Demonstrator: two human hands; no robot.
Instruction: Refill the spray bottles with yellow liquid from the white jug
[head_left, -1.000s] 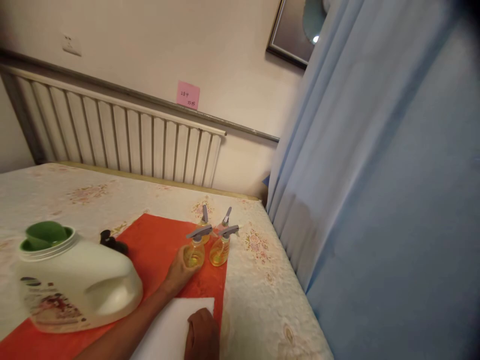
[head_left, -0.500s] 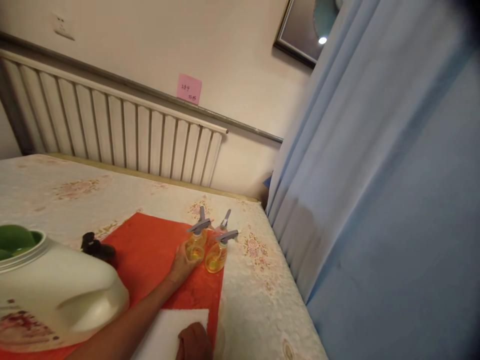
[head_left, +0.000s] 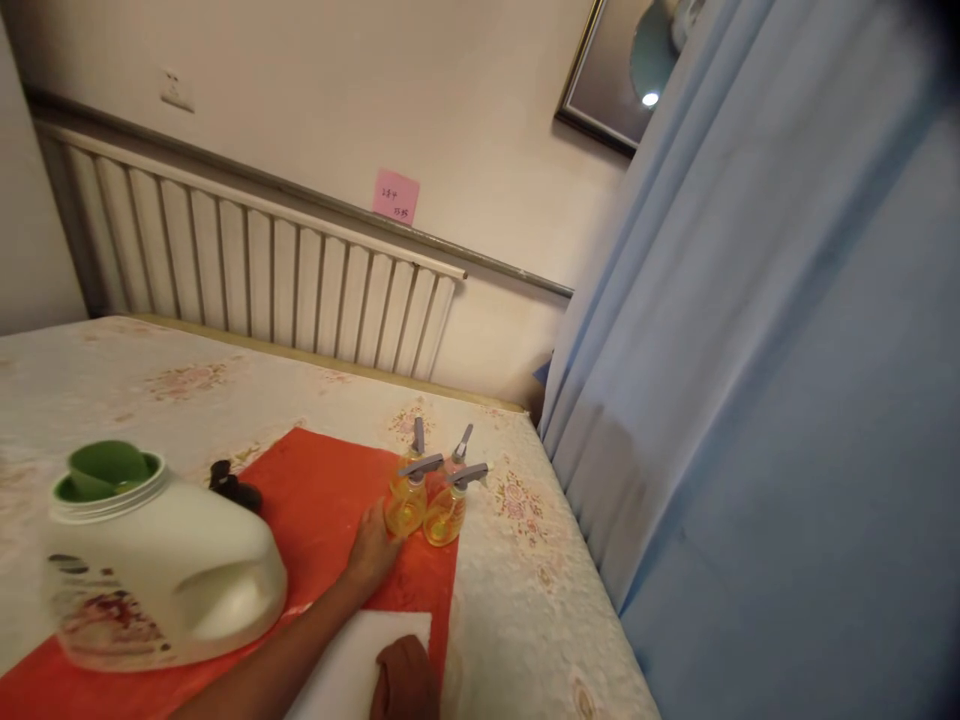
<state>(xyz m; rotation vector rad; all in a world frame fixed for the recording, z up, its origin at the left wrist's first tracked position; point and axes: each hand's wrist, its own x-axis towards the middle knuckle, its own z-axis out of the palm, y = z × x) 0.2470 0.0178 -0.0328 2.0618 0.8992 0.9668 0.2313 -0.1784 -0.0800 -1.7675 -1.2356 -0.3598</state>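
My left hand is beside a spray bottle of yellow liquid, its fingers apart and stretched along the bottle's left side without wrapping it. Close to it on the right stands another yellow spray bottle. Behind these two are a further yellow bottle and one with pinkish liquid, all with grey trigger heads. My right hand is curled over a white sheet, paper or cloth, at the bottom edge. What its fingers hold, if anything, is hidden.
A large pale jug with a green cup in its mouth stands at the left. Behind it lies a black object. An orange-red cloth covers part of the floral bed surface. Blue curtain hangs at the right.
My left hand has loosened from the front-left spray bottle and drawn slightly back from it. The view has shifted left, showing more of the jug. My right hand stays on the white sheet.
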